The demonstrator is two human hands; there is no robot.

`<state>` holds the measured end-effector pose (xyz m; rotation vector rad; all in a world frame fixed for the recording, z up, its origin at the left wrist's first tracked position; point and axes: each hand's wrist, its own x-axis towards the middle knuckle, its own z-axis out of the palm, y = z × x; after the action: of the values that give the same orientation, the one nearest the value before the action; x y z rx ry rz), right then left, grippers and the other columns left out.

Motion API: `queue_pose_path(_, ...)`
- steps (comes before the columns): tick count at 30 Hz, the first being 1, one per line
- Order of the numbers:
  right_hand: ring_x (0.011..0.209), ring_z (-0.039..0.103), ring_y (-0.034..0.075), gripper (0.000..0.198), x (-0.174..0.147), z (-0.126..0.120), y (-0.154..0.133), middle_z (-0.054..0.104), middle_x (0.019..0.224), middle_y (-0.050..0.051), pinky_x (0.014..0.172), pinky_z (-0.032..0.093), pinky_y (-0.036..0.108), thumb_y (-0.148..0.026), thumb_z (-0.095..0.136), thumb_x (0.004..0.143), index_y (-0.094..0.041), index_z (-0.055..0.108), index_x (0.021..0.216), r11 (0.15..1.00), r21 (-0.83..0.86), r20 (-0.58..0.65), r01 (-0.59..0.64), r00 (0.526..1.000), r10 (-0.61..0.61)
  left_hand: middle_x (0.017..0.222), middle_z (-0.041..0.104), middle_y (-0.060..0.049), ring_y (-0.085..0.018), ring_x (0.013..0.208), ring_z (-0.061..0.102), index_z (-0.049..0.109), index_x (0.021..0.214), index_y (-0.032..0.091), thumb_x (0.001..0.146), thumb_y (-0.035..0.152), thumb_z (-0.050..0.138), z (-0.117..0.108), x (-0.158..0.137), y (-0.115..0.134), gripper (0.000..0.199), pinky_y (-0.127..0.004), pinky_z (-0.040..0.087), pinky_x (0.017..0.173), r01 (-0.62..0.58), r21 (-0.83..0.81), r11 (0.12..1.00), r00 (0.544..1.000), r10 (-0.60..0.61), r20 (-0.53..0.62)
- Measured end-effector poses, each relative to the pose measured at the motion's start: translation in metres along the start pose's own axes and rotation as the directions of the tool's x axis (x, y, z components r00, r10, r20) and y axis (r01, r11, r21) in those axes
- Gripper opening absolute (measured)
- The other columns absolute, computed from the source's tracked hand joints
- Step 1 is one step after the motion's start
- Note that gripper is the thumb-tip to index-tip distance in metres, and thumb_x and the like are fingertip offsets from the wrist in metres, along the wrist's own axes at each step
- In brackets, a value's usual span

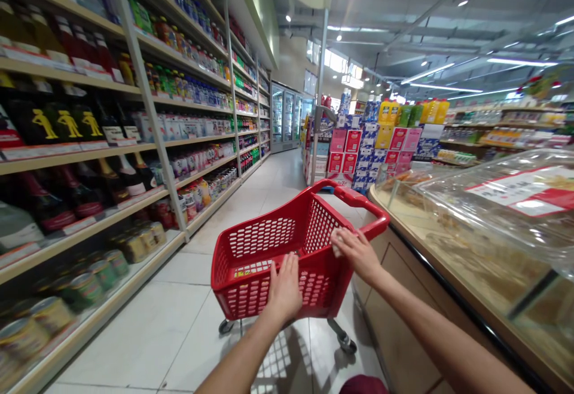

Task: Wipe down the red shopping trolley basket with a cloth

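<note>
A red plastic shopping cart (258,232) with perforated basket walls stands on wheels in front of me, its handle toward the right. My left hand (286,286) rests against the cart's near side, fingers stretched out flat over the rim. At the rim's right end, close to the handle, is my right hand (356,253). Its fingers are closed on a crumpled white cloth or tissue (339,240), which touches the rim. Something small and yellow-green shows at the bottom of the basket, too little to name.
Tall shelves (192,134) of bottles and cans line the left side. Close on the right runs a counter (412,274) with clear plastic food packs (452,188). Stacked drink cartons (352,149) stand ahead. A tiled aisle (280,173) leads to glass-door fridges (287,116).
</note>
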<state>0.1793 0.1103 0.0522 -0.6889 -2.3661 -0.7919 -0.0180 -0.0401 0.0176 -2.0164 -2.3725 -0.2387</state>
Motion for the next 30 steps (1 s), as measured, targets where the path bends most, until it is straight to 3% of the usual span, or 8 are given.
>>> queue_pose_path(4,0.109,0.048,0.023,0.038,0.003,-0.002,0.015,0.054,0.119,0.012,0.093,0.028,0.040,-0.007,0.038,0.079,-0.016,0.056,0.111,0.939,-0.086,-0.037,-0.333,0.943,0.331,0.143,0.014,-0.008,-0.020,0.132,0.009,0.014,0.134,0.009,0.064,0.016,0.035,0.003,-0.008,-0.019,0.074,-0.048,0.006,0.106,0.069,0.024,0.997,0.998,-0.069,-0.011)
queue_pose_path(6,0.112,0.046,0.023,0.039,0.006,0.001,0.002,0.052,0.121,0.011,0.094,0.028,0.039,-0.007,0.037,0.079,-0.017,0.056,0.111,0.950,-0.053,-0.018,-0.308,0.951,0.307,0.143,0.013,-0.008,-0.021,0.132,0.008,0.013,0.134,0.008,0.064,0.016,0.035,0.005,-0.009,-0.022,0.074,-0.047,0.008,0.106,0.071,0.042,0.997,0.997,-0.070,-0.029)
queue_pose_path(10,0.117,0.041,0.018,0.042,0.010,0.006,-0.027,0.049,0.125,0.004,0.097,0.026,0.036,-0.007,0.036,0.080,-0.024,0.053,0.115,0.997,0.068,0.058,-0.042,0.998,0.038,0.143,0.012,-0.008,-0.020,0.132,0.007,0.013,0.134,0.008,0.065,0.015,0.034,0.007,-0.011,-0.023,0.073,-0.045,0.009,0.107,0.043,0.072,0.996,0.998,-0.040,-0.043)
queue_pose_path(12,0.115,0.043,0.020,0.042,0.013,0.004,-0.021,0.050,0.124,0.006,0.097,0.025,0.039,-0.007,0.035,0.080,-0.023,0.054,0.114,0.993,0.048,0.074,-0.108,0.992,0.105,0.144,0.011,-0.008,-0.019,0.132,0.006,0.013,0.134,0.008,0.065,0.016,0.034,0.009,-0.014,-0.024,0.073,-0.044,0.009,0.107,0.032,0.072,0.997,0.999,-0.029,-0.036)
queue_pose_path(16,0.112,0.045,0.024,0.040,0.017,0.001,-0.003,0.051,0.121,0.013,0.093,0.028,0.043,-0.008,0.035,0.079,-0.017,0.055,0.111,0.918,-0.035,0.042,-0.394,0.918,0.395,0.144,0.005,-0.009,-0.022,0.132,0.001,0.011,0.135,0.007,0.066,0.019,0.035,0.011,-0.020,-0.018,0.073,-0.044,0.007,0.107,0.047,0.071,0.996,0.997,-0.043,-0.060)
queue_pose_path(22,0.116,0.041,0.020,0.040,0.010,0.010,-0.015,0.049,0.124,0.009,0.097,0.026,0.037,-0.009,0.035,0.080,-0.019,0.053,0.115,0.979,0.019,0.061,-0.202,0.978,0.200,0.143,0.017,-0.008,-0.020,0.132,0.010,0.017,0.134,0.008,0.063,0.018,0.037,0.005,-0.029,-0.031,0.073,-0.042,0.007,0.108,0.065,-0.011,0.998,0.997,-0.065,-0.048)
queue_pose_path(26,0.115,0.042,0.023,0.042,0.014,0.012,-0.015,0.049,0.125,0.010,0.095,0.025,0.044,-0.008,0.034,0.079,-0.020,0.052,0.115,0.960,0.027,0.080,-0.279,0.958,0.276,0.141,0.024,-0.010,-0.021,0.130,0.016,0.022,0.132,0.006,0.064,0.016,0.036,0.003,-0.041,-0.049,0.070,-0.042,0.008,0.108,0.150,-0.002,0.989,0.985,-0.150,-0.083)
queue_pose_path(30,0.115,0.042,0.023,0.042,0.021,0.015,-0.063,0.051,0.122,0.011,0.094,0.027,0.043,-0.007,0.033,0.079,-0.019,0.054,0.113,0.941,0.121,0.107,-0.316,0.947,0.304,0.141,0.022,-0.010,-0.023,0.131,0.014,0.022,0.132,0.004,0.061,0.017,0.039,0.009,-0.043,-0.040,0.073,-0.039,0.010,0.108,0.144,-0.010,0.989,0.987,-0.145,-0.067)
